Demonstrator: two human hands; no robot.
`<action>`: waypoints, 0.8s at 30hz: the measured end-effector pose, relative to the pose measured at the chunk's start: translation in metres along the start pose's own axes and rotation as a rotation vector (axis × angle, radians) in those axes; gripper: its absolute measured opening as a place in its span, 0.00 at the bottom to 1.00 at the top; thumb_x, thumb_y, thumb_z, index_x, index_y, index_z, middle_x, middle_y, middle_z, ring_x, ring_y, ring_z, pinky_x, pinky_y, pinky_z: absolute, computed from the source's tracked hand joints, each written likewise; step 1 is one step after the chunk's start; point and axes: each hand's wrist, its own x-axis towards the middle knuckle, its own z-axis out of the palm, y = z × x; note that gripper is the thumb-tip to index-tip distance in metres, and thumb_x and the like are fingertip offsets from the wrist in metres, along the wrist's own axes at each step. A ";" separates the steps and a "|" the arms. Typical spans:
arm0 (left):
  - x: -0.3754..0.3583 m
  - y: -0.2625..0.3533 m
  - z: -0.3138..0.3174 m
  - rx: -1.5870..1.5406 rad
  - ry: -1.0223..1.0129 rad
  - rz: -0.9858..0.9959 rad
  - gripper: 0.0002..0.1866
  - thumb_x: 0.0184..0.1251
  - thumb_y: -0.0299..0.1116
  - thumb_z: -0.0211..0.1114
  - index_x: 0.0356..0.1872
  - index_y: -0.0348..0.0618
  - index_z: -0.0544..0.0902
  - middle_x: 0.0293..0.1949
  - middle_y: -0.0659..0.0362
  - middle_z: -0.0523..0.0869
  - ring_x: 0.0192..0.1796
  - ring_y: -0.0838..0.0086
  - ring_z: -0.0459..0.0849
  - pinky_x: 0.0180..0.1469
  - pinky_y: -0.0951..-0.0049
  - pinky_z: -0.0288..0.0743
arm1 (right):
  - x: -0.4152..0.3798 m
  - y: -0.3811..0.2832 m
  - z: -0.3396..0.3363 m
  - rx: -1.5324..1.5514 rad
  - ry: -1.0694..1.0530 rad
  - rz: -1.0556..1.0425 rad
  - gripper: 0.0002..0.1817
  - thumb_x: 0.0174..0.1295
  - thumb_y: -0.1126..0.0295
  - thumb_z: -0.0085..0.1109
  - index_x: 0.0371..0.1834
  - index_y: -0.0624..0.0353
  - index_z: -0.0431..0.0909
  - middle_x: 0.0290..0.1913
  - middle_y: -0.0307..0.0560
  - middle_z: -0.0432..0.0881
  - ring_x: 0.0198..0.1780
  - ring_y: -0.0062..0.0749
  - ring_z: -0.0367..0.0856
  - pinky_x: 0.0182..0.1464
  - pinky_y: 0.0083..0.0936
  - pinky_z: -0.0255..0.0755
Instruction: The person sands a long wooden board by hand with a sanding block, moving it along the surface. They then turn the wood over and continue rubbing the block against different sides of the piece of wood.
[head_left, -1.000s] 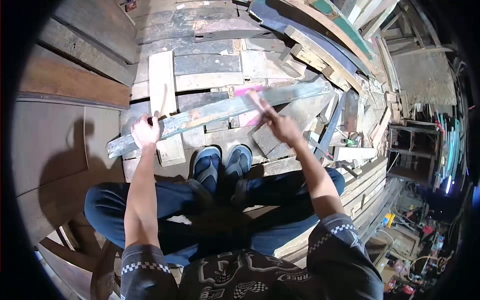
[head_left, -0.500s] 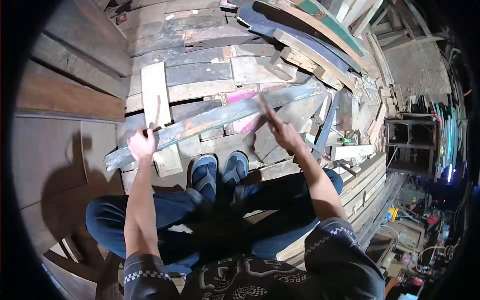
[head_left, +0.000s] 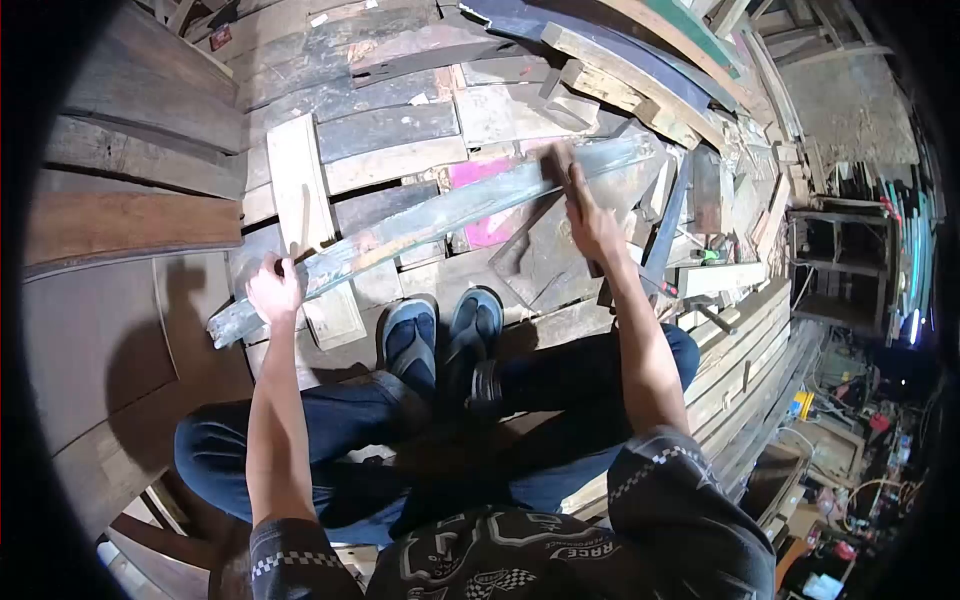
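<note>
A long weathered plank [head_left: 440, 213], grey with patches of worn paint, lies slantwise in front of my feet. My left hand [head_left: 273, 289] is closed around it near its lower left end. A hammer [head_left: 557, 168] with a dark brown head is gripped in my right hand [head_left: 597, 236]. Its head overlaps the right part of the plank in this view. Under the plank's left half lies a pale board [head_left: 296, 180], and a thin brown curved shape shows just above my left thumb.
My sandalled feet [head_left: 410, 335] rest on wooden boards. Painted planks [head_left: 640, 60] are piled at the upper right. Stacked timber [head_left: 740, 350] runs along my right, with a dark shelf [head_left: 845, 270] and clutter beyond. Wooden panels [head_left: 130, 225] stand on the left.
My right hand and the hammer have shifted slightly to the right along the plank. My left hand keeps its hold. The camera view has tilted a little.
</note>
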 end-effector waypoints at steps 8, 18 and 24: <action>0.000 -0.005 0.007 0.055 0.032 -0.004 0.15 0.65 0.45 0.61 0.39 0.44 0.84 0.32 0.44 0.87 0.39 0.42 0.84 0.46 0.47 0.76 | 0.000 -0.001 -0.009 0.018 0.005 -0.014 0.36 0.73 0.64 0.50 0.82 0.36 0.49 0.44 0.74 0.83 0.40 0.74 0.81 0.42 0.62 0.73; 0.000 -0.003 0.005 0.009 0.019 -0.027 0.15 0.63 0.46 0.61 0.33 0.43 0.84 0.30 0.46 0.87 0.36 0.47 0.86 0.47 0.50 0.76 | -0.003 0.020 0.008 -0.005 -0.033 -0.105 0.36 0.72 0.60 0.51 0.81 0.32 0.49 0.39 0.74 0.83 0.43 0.74 0.81 0.46 0.60 0.75; 0.000 0.001 0.001 -0.055 -0.006 -0.025 0.15 0.66 0.44 0.60 0.35 0.43 0.84 0.33 0.43 0.87 0.39 0.44 0.84 0.44 0.48 0.75 | -0.005 -0.005 -0.023 -0.079 -0.091 -0.032 0.37 0.72 0.60 0.52 0.82 0.30 0.48 0.38 0.72 0.84 0.41 0.72 0.82 0.45 0.62 0.74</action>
